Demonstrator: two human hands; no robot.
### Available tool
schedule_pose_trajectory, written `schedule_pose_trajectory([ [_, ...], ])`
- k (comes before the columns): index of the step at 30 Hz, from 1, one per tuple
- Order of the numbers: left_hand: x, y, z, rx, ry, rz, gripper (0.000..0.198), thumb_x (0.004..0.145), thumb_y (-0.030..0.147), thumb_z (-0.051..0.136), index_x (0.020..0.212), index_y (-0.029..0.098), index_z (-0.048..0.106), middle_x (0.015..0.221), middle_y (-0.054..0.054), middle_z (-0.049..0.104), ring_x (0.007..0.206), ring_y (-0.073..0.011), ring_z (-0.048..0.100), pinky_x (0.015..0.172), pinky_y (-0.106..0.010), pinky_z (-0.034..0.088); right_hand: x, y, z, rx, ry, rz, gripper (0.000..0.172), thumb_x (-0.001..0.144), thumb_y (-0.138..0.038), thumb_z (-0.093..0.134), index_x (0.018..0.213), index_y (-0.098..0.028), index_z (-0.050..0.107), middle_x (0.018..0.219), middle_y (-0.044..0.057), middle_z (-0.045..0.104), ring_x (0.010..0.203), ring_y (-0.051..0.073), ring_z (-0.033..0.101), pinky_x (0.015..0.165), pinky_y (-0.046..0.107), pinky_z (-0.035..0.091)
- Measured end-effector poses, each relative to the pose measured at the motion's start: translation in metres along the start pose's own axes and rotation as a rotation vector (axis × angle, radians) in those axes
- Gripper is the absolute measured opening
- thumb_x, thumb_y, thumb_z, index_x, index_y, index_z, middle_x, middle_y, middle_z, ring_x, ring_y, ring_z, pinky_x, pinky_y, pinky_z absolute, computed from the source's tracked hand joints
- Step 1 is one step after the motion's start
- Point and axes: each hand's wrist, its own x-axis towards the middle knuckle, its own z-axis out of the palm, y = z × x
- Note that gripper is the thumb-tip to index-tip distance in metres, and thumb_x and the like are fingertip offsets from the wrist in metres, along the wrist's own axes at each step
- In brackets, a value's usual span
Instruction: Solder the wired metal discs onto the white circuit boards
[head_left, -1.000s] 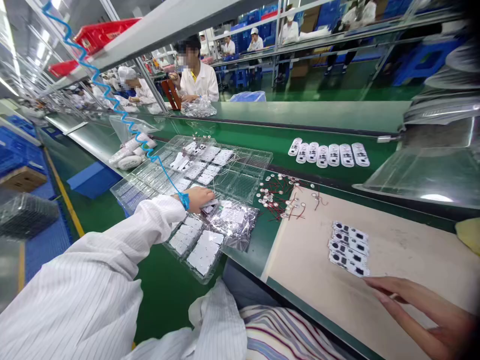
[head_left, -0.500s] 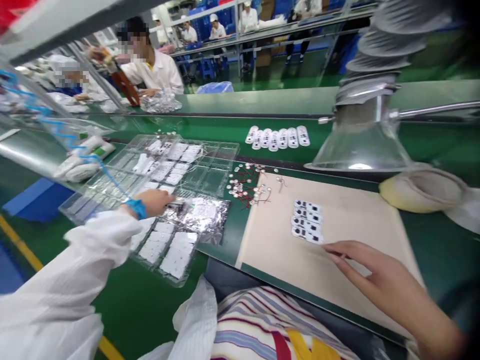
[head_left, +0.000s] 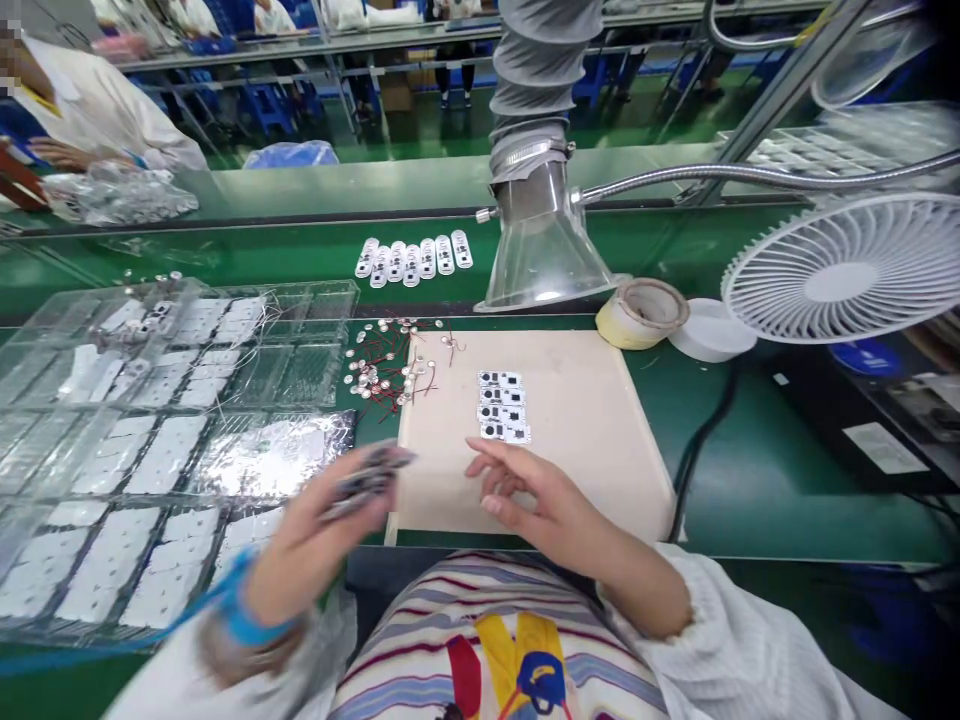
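My left hand, with a blue wrist strap, hangs over the near edge of the bench and is closed on a small stack of circuit boards, blurred by motion. My right hand hovers over the front of the beige work mat, fingers loosely spread and holding nothing. A short column of small white circuit boards lies on the mat just beyond my right fingertips. Clear plastic trays with white boards fill the left side.
Loose round discs with red wires lie at the mat's far left corner. A row of white parts sits on the belt behind. A clear fume hood, tape rolls and a white fan stand right. A silver bag lies beside the trays.
My left hand has left the trays and come toward me, carrying a few boards. My right hand has drawn in to the mat's front. The view has swung right.
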Motion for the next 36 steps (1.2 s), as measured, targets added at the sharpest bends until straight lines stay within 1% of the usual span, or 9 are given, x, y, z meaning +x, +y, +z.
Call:
schedule_pose_trajectory([
  [3,0.022,-0.019,0.088,-0.281,-0.351,-0.173,0.04,0.078,0.05,0.067,0.099,0.017,0.062,0.071,-0.001,0.063,0.056,-0.0122,0.057,0.057,-0.027,0.051,0.002,0.011,0.012,0.131,0.163,0.086,0.044,0.09,-0.039,0.058,0.131,-0.026,0.054,0.109,0.007,0.059,0.083,0.014,0.062,0.069,0.028,0.055],
  [6,0.034,-0.028,0.119,-0.352,-0.439,-0.28,0.048,0.074,0.048,0.074,0.105,0.017,0.054,0.083,-0.002,0.066,0.067,-0.0159,0.066,0.069,-0.031,0.055,-0.002,0.028,0.009,0.11,0.331,0.166,0.029,0.084,-0.039,0.063,0.108,-0.023,0.069,0.096,0.007,0.061,0.078,0.016,0.062,0.064,0.029,0.055],
  [12,0.046,-0.034,0.117,-0.232,-0.419,-0.352,0.057,0.074,0.058,0.069,0.11,0.015,0.055,0.066,0.002,0.061,0.054,-0.0125,0.059,0.05,-0.025,0.05,-0.008,0.04,-0.004,-0.036,0.466,0.286,0.028,0.077,-0.031,0.068,0.103,-0.023,0.072,0.085,0.003,0.066,0.074,0.016,0.062,0.067,0.029,0.055],
  [18,0.054,-0.038,0.115,-0.219,-0.374,-0.374,0.05,0.071,0.054,0.071,0.1,0.015,0.059,0.067,0.0,0.065,0.053,-0.0125,0.059,0.049,-0.024,0.047,-0.006,0.046,-0.007,0.299,0.434,0.319,0.05,0.068,-0.037,0.078,0.111,-0.019,0.06,0.088,0.003,0.067,0.076,0.016,0.066,0.073,0.031,0.058],
  [22,0.047,-0.041,0.121,-0.322,-0.305,-0.305,0.04,0.078,0.049,0.068,0.101,0.018,0.059,0.064,0.001,0.063,0.054,-0.0117,0.056,0.053,-0.024,0.047,-0.006,0.043,0.003,0.41,0.543,0.323,0.044,0.069,-0.045,0.078,0.099,-0.02,0.058,0.087,0.004,0.068,0.081,0.017,0.066,0.077,0.032,0.057],
  [24,0.043,-0.043,0.128,-0.369,-0.252,-0.241,0.036,0.083,0.046,0.065,0.105,0.019,0.059,0.069,0.001,0.063,0.058,-0.0114,0.057,0.057,-0.023,0.048,-0.007,0.038,0.013,0.405,0.515,0.317,0.04,0.075,-0.049,0.073,0.099,-0.02,0.059,0.091,0.005,0.067,0.079,0.018,0.065,0.074,0.033,0.057],
  [27,0.036,-0.048,0.139,-0.431,-0.141,-0.182,0.038,0.085,0.044,0.063,0.116,0.022,0.058,0.102,-0.004,0.068,0.089,-0.0157,0.064,0.08,-0.028,0.053,-0.009,0.031,0.027,0.256,0.423,0.274,0.038,0.085,-0.049,0.062,0.111,-0.021,0.059,0.101,0.007,0.065,0.08,0.018,0.062,0.07,0.033,0.056],
  [30,0.03,-0.05,0.147,-0.538,-0.053,-0.207,0.044,0.086,0.044,0.063,0.126,0.028,0.055,0.128,-0.003,0.061,0.12,-0.019,0.055,0.104,-0.032,0.045,-0.01,0.025,0.033,0.032,0.447,0.16,0.035,0.091,-0.042,0.057,0.12,-0.024,0.057,0.118,0.008,0.061,0.105,0.021,0.059,0.09,0.037,0.052],
  [36,0.025,-0.051,0.15,-0.68,-0.076,-0.268,0.043,0.089,0.045,0.058,0.129,0.032,0.051,0.136,0.0,0.057,0.129,-0.0152,0.05,0.11,-0.027,0.038,-0.011,0.026,0.037,-0.238,0.448,0.014,0.04,0.097,-0.031,0.048,0.136,-0.026,0.047,0.134,0.009,0.053,0.128,0.022,0.047,0.108,0.042,0.042],
])
